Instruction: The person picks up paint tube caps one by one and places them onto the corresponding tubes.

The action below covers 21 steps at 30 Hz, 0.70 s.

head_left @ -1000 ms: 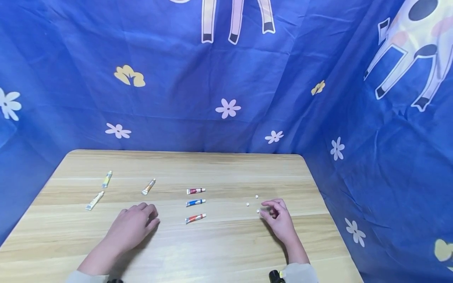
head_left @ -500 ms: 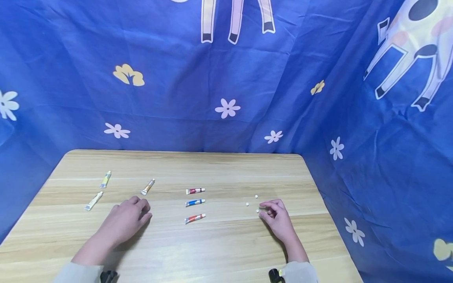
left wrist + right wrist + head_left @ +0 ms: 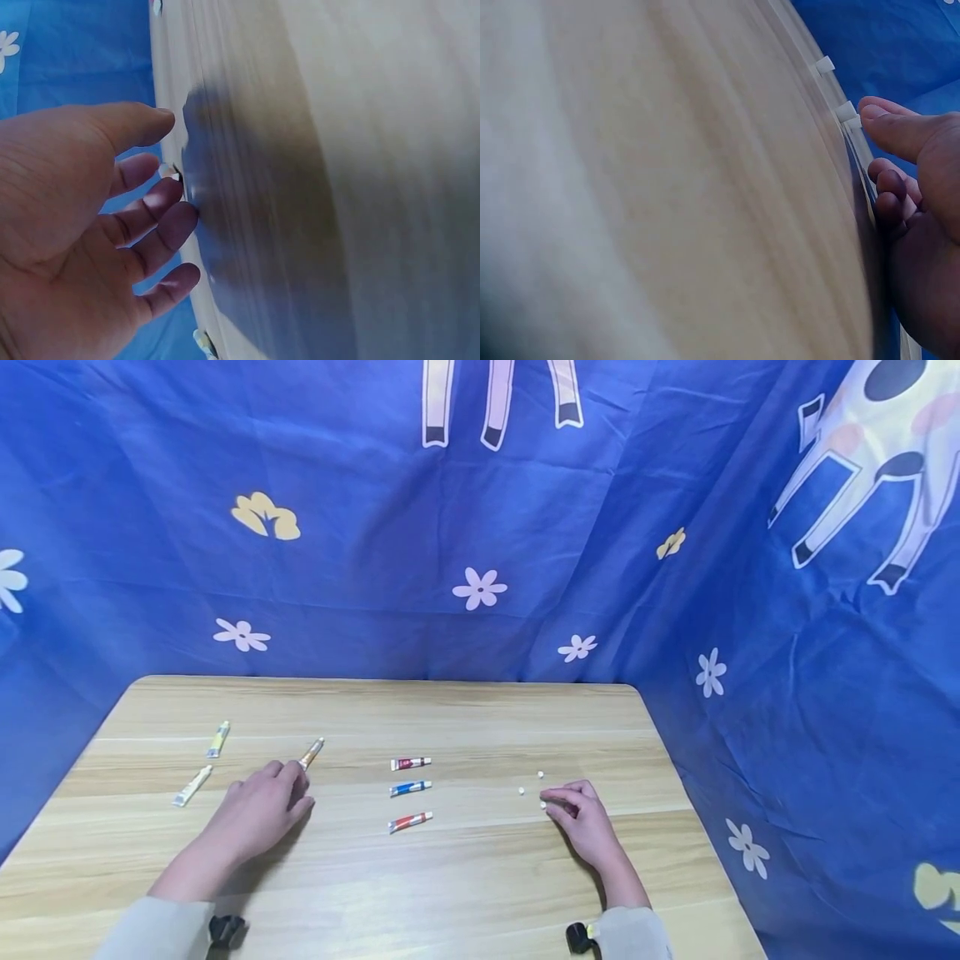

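My left hand (image 3: pixel 258 810) hangs low over the table with its fingers loosely bent and nothing between them. Just past its fingertips lies an ochre paint tube (image 3: pixel 312 752), partly hidden by the hand in the head view. In the left wrist view the thumb stands apart from the fingers (image 3: pixel 169 225). My right hand (image 3: pixel 588 822) has thumb and index finger spread beside a small white cap (image 3: pixel 543 806), not visibly gripping it. Two more white caps, a nearer one (image 3: pixel 522 791) and a farther one (image 3: pixel 540 774), lie close by. The right hand's other fingers are curled.
A red paint tube (image 3: pixel 410 822), a blue one (image 3: pixel 410 788) and a dark red one (image 3: pixel 410 763) lie in a column mid-table. At the left are a yellow tube (image 3: pixel 218 739) and a white tube (image 3: pixel 192 786). Blue cloth (image 3: pixel 360 552) hangs behind the wooden table (image 3: pixel 450 893).
My left hand has moved left and slightly forward, up to the ochre paint tube. The right hand has edged closer to the nearest white cap. The head view has shifted slightly.
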{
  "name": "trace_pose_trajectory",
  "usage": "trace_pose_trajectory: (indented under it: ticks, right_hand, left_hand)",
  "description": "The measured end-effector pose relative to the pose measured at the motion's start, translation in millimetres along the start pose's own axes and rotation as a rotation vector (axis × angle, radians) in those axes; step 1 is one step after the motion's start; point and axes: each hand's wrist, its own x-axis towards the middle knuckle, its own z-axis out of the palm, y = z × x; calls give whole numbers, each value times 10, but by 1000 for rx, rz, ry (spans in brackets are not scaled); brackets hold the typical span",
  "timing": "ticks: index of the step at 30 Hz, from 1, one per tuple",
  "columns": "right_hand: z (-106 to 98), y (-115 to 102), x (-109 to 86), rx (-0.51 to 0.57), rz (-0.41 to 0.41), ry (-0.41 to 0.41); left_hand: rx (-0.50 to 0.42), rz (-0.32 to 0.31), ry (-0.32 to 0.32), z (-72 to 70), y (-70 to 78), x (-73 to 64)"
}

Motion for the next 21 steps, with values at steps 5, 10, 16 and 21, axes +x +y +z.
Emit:
trace_pose_trajectory:
  ticks: [5,10,16,21]
  right_hand:
    - [23,-1,8,-23,-7,5]
    - [35,-13,8,-49,-17,12]
    - [38,-23,13,-61,-20,22]
    - [50,-19,11,-62,-32,33]
  left_hand:
    - [-13,-11,-2,-1,-18,55]
    - [-31,-37,6,11,-51,131]
    - [-50,-59,14,1,-56,210]
    - [-55,-63,11,-19,-43,241]
